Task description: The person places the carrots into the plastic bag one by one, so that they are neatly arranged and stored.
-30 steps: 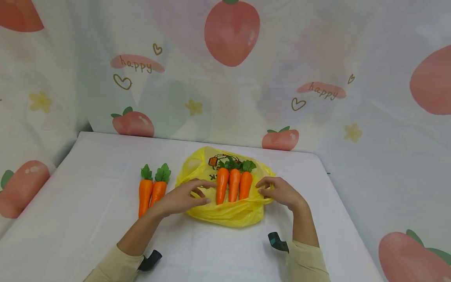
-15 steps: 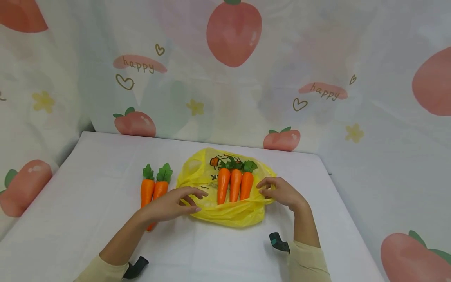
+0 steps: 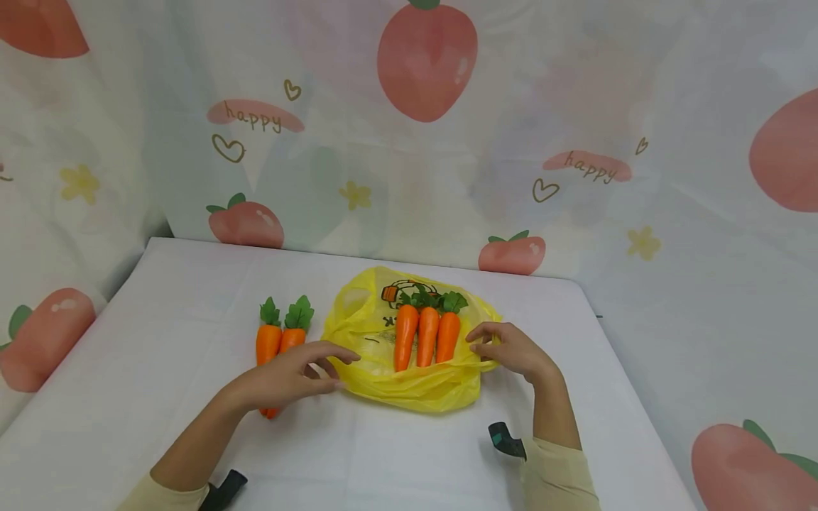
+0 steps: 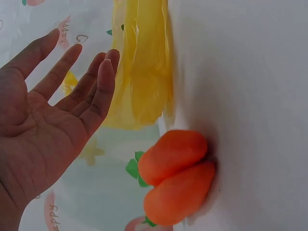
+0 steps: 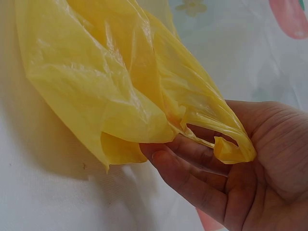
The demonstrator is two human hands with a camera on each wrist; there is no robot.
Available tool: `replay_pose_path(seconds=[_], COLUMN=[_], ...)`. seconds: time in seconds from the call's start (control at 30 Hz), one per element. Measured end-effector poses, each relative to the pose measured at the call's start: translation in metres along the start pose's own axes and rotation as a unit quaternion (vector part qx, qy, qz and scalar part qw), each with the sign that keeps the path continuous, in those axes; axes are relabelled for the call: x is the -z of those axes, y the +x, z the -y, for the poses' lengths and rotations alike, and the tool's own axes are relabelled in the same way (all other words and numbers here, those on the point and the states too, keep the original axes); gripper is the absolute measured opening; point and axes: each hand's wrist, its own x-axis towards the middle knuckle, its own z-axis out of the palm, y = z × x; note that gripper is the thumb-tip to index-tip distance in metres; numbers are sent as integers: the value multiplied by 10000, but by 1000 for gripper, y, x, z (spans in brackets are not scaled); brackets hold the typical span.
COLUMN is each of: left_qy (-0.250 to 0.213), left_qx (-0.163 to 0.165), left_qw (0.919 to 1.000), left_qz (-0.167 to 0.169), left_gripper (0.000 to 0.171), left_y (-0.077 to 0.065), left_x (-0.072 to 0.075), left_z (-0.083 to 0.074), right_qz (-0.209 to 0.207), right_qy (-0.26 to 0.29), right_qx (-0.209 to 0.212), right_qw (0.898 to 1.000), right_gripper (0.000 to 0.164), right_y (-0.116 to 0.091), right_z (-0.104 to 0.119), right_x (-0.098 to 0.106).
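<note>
A yellow plastic bag [image 3: 434, 395] lies on the table with its mouth spread towards me. Three orange carrots [image 3: 427, 335] with green leaves lie side by side in its opening, their lower tips hidden by the bag's near edge. My right hand [image 3: 514, 353] holds the bag's right side; in the right wrist view its bent fingers hook the thin handle. My left hand [image 3: 287, 376], fingers loosely bent and holding nothing, hovers between the bag and two more carrots [image 3: 268, 345]. It partly covers that pair in the head view; the left wrist view shows their orange ends [image 4: 178, 187].
A white cloth covers the table [image 3: 409, 461]. Behind it hangs a curtain [image 3: 307, 170] printed with strawberries, hearts and the word "happy". A dark wrist mount [image 3: 506, 440] sticks out by my right sleeve, and another [image 3: 224, 490] by the left.
My left hand has drawn back to the left, away from the bag's opening and in front of the two loose carrots. The right hand keeps its place at the bag.
</note>
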Motion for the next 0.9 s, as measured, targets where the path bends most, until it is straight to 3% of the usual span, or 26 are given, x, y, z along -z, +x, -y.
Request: replay_pose_path(seconds=[0.43, 0.9], left_qy=[20, 366], left_qx=[298, 657], left_qw=[9991, 9892], left_qz=[-313, -1259], left_gripper=[37, 42], left_y=[-23, -48], left_x=[13, 40], left_z=[12, 26], right_qz=[-46, -42], right_qy=[-114, -36], right_qx=[-70, -139], right_qw=[9999, 9999], right_gripper=[15, 16], right_y=[0, 0], right_z=[-2, -1], right_x=[0, -1])
